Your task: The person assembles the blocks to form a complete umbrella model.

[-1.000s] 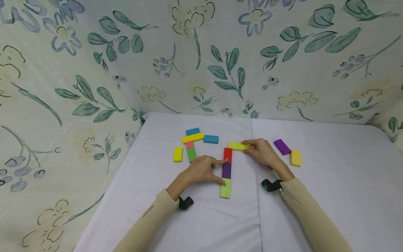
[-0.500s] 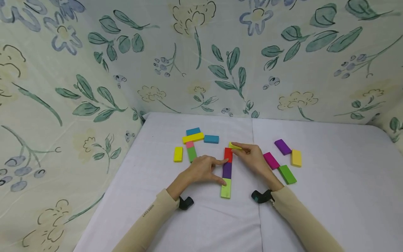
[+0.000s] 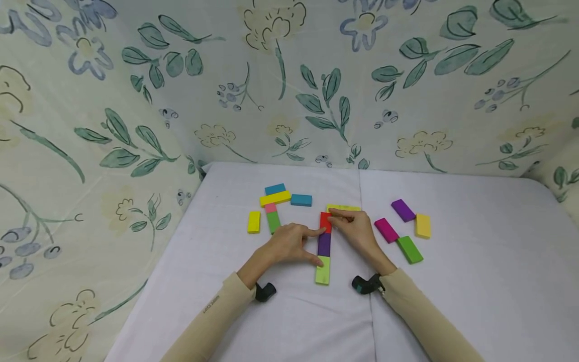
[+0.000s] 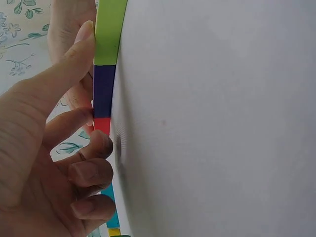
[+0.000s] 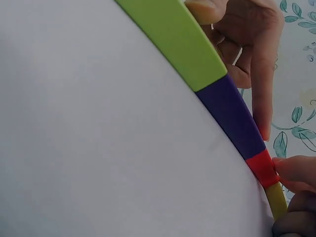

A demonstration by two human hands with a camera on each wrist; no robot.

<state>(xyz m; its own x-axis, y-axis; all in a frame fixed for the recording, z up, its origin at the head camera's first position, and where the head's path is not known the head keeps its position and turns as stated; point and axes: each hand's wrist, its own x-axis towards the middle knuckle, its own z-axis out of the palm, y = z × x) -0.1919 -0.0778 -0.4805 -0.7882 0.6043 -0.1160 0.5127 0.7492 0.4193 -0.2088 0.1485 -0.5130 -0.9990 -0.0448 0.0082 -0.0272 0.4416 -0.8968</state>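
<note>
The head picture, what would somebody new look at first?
They'd probably spot the row of red, dark purple and lime-green rectangular blocks mid-way across the white cloth-covered table, with the left hand and right hand on either side. Next, maybe the big pale cloth printed with flowers and leaves behind it.

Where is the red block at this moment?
In the head view, the red block lies just right of centre, between the dark purple block and the yellow block beyond.

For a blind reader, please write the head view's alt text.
A left hand and right hand touch a row of lime, purple and red blocks on white cloth; a yellow block lies at its far end, other blocks on both sides.
</note>
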